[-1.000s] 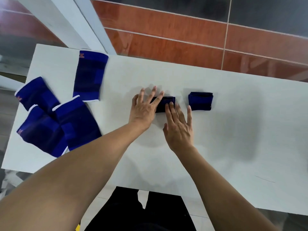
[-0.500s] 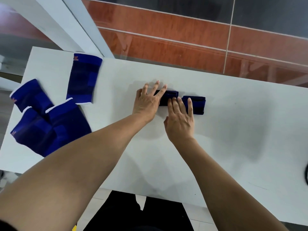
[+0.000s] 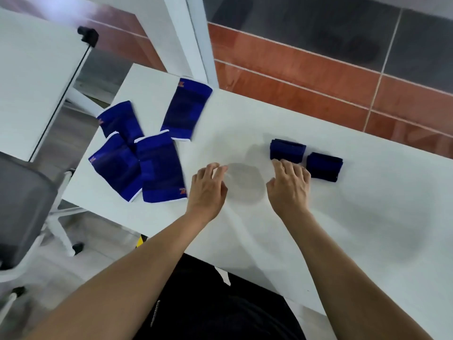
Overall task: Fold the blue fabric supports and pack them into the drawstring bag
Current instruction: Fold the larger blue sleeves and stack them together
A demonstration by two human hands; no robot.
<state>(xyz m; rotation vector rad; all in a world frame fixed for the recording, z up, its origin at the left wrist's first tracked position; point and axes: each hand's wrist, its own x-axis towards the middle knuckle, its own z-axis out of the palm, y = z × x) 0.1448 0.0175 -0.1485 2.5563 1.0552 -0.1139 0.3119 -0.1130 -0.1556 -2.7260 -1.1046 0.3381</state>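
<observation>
Two folded blue supports lie side by side on the white table (image 3: 367,217): one (image 3: 288,150) just beyond my right hand, the other (image 3: 324,166) to its right. My right hand (image 3: 289,185) hovers with loosely curled fingers, its fingertips at the near edge of the first folded support, holding nothing. My left hand (image 3: 208,186) hangs relaxed over bare table, empty. Several unfolded blue supports lie flat at the table's left end, the nearest (image 3: 160,168) overlapping two others (image 3: 115,165) (image 3: 120,121), one more (image 3: 186,109) farther back. No drawstring bag is in view.
A grey office chair (image 3: 22,207) with white legs stands left of the table. Another white table (image 3: 31,77) sits at the far left. Beyond the table's far edge is a red and grey tiled floor (image 3: 318,77).
Both hands have let go of the folded support and pulled back toward me. My left hand moved left. The view swung left, showing the chair and second table.
</observation>
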